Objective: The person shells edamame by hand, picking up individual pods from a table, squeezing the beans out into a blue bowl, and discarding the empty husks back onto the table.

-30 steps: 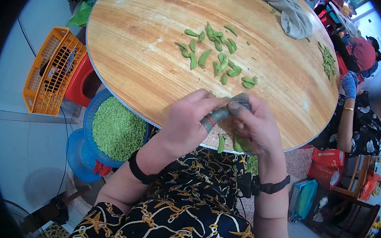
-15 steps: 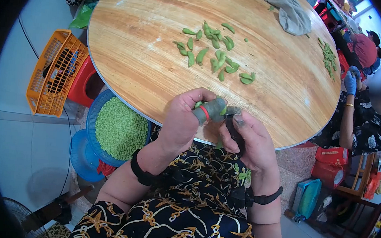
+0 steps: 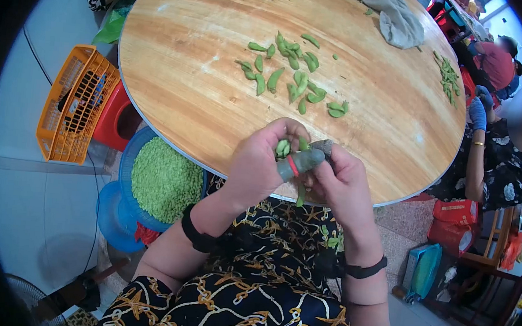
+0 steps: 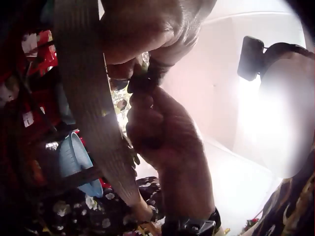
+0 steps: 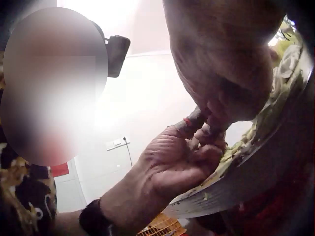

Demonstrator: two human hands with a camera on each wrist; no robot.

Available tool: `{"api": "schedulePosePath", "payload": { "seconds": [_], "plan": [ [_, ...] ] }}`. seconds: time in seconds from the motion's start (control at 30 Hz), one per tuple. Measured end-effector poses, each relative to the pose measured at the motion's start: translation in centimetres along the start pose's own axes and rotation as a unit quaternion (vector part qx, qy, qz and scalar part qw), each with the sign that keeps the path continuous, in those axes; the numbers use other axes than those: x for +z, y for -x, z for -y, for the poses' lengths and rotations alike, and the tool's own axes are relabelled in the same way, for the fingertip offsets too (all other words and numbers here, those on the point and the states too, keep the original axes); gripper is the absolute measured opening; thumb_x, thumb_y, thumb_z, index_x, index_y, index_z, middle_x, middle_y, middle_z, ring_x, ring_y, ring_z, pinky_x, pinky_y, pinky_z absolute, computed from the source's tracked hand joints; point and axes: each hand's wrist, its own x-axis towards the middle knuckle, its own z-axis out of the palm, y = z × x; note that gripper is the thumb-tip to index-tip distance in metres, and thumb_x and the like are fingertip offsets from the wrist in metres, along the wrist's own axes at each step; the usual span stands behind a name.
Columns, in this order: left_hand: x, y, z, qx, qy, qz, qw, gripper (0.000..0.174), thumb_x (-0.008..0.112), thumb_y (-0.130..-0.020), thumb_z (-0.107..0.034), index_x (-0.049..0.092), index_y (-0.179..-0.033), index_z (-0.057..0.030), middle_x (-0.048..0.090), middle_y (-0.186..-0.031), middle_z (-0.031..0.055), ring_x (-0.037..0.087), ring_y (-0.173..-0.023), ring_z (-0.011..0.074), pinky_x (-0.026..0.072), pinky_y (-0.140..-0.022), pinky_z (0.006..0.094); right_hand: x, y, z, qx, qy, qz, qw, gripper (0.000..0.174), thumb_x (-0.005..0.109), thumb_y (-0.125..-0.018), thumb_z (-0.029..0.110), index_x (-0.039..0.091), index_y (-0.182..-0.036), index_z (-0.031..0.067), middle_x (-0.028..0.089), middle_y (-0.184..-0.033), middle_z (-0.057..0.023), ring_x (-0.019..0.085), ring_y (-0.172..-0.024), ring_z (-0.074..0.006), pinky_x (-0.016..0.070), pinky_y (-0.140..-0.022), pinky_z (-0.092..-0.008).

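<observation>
Over the table's near edge, the left hand curls round several shelled green beans and holds a green pod by its fingertips. Its thumb wears a grey-green cover with a red band. Touching it from the right, the right hand has its fingers curled at the same pod, with a dark cover on a fingertip. Another pod shows just below the hands. Both hands meet in the left wrist view, dark against the light. Loose pods lie on the wooden table beyond.
A blue basket of shelled beans stands at the lower left, beside a red stool and an orange crate. A grey cloth lies on the table's far right. Another person with blue gloves sits at the right.
The hands parted slightly, then came together again. The left hand's fingers have lifted, showing beans in the palm. The dark piece seen in the right hand is now mostly hidden.
</observation>
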Motion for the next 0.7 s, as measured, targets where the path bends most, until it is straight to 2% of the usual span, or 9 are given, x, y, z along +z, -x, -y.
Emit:
{"api": "schedulePosePath", "payload": {
  "seconds": [0.07, 0.17, 0.27, 0.33, 0.4, 0.43, 0.53, 0.6, 0.7],
  "plan": [
    [-0.3, -0.6, 0.7, 0.089, -0.096, -0.036, 0.991, 0.014, 0.067, -0.080, -0.008, 0.057, -0.088, -0.0031, 0.053, -0.082, -0.0027, 0.051, -0.077, 0.0036, 0.0408, -0.065, 0.0173, -0.2, -0.8, -0.9, -0.103, 0.149, -0.058, 0.982, 0.017, 0.048, -0.092, 0.012, 0.058, -0.081, 0.0040, 0.053, -0.061, 0.0038, 0.038, -0.049, 0.0004, 0.0289, -0.043, -0.0161],
    [-0.8, -0.8, -0.3, 0.116, -0.184, -0.044, 0.975, 0.013, 0.062, -0.081, -0.004, 0.058, -0.094, -0.0019, 0.056, -0.084, -0.0017, 0.050, -0.077, 0.0026, 0.0405, -0.064, 0.0161, -1.0, -1.9, 0.2, 0.093, -0.164, 0.053, 0.981, 0.016, 0.048, -0.092, 0.015, 0.057, -0.083, 0.0055, 0.051, -0.060, 0.0040, 0.038, -0.048, -0.0017, 0.0298, -0.044, -0.0169],
    [-1.4, -1.0, -0.8, 0.075, -0.090, -0.047, 0.992, 0.018, 0.055, -0.082, 0.000, 0.060, -0.099, -0.0010, 0.058, -0.085, -0.0011, 0.050, -0.078, 0.0028, 0.0401, -0.063, 0.0152, -1.3, -3.2, 1.0, 0.085, -0.119, 0.088, 0.985, 0.018, 0.050, -0.092, 0.019, 0.056, -0.083, 0.0054, 0.050, -0.059, 0.0054, 0.037, -0.049, -0.0009, 0.0291, -0.044, -0.0162],
    [-2.8, -1.3, -0.7, 0.010, 0.125, -0.014, 0.992, 0.022, 0.050, -0.084, 0.003, 0.060, -0.102, -0.0008, 0.060, -0.085, -0.0004, 0.052, -0.076, 0.0030, 0.0399, -0.063, 0.0149, -1.3, -5.0, 1.1, 0.072, 0.030, 0.023, 0.997, 0.020, 0.055, -0.088, 0.023, 0.056, -0.082, 0.0036, 0.055, -0.059, -0.0025, 0.049, -0.047, -0.0109, 0.0376, -0.043, -0.0243],
    [-2.7, -1.2, -1.3, -0.022, 0.063, -0.022, 0.998, 0.022, 0.049, -0.084, 0.004, 0.060, -0.103, -0.0009, 0.060, -0.084, -0.0001, 0.051, -0.072, 0.0034, 0.0395, -0.062, 0.0151, -0.7, -6.5, 0.4, -0.181, 0.517, -0.145, 0.824, 0.022, 0.059, -0.083, 0.022, 0.054, -0.081, 0.0013, 0.059, -0.063, -0.0157, 0.059, -0.055, -0.0293, 0.0456, -0.050, -0.0386],
    [-2.7, -1.0, -1.5, -0.029, -0.050, 0.040, 0.998, 0.021, 0.050, -0.085, 0.003, 0.061, -0.102, -0.0012, 0.061, -0.084, 0.0000, 0.050, -0.070, 0.0032, 0.0391, -0.061, 0.0152, -0.2, -6.6, 0.9, -0.132, 0.519, -0.115, 0.836, 0.023, 0.061, -0.079, 0.022, 0.053, -0.080, 0.0002, 0.058, -0.067, -0.0234, 0.059, -0.067, -0.0399, 0.0466, -0.059, -0.0479],
    [-2.5, -0.9, -1.6, -0.021, -0.161, 0.097, 0.982, 0.022, 0.054, -0.086, 0.000, 0.059, -0.106, -0.0023, 0.058, -0.082, -0.0014, 0.047, -0.065, 0.0024, 0.0383, -0.057, 0.0156, 0.1, -7.6, 0.3, -0.122, 0.543, -0.107, 0.824, 0.023, 0.062, -0.077, 0.021, 0.052, -0.079, 0.0008, 0.059, -0.067, -0.0214, 0.058, -0.065, -0.0394, 0.0467, -0.058, -0.0469],
    [-2.9, -1.2, -1.1, -0.024, -0.109, -0.017, 0.994, 0.026, 0.056, -0.085, -0.002, 0.056, -0.111, -0.0023, 0.056, -0.082, -0.0027, 0.046, -0.064, 0.0018, 0.0375, -0.055, 0.0153, -0.4, -7.5, -0.7, -0.159, 0.532, -0.120, 0.823, 0.022, 0.063, -0.078, 0.019, 0.054, -0.084, -0.0003, 0.058, -0.064, -0.0201, 0.059, -0.059, -0.0340, 0.0466, -0.054, -0.0427],
    [-2.8, -1.7, -1.8, -0.058, 0.067, -0.028, 0.996, 0.023, 0.055, -0.086, -0.004, 0.054, -0.109, -0.0022, 0.054, -0.086, -0.0024, 0.044, -0.061, 0.0015, 0.0325, -0.050, 0.0144, -0.4, -6.0, -0.4, -0.159, 0.286, -0.072, 0.942, 0.017, 0.060, -0.084, 0.016, 0.056, -0.088, -0.0004, 0.054, -0.058, -0.0100, 0.052, -0.049, -0.0191, 0.0412, -0.047, -0.0327]
  ]
}}
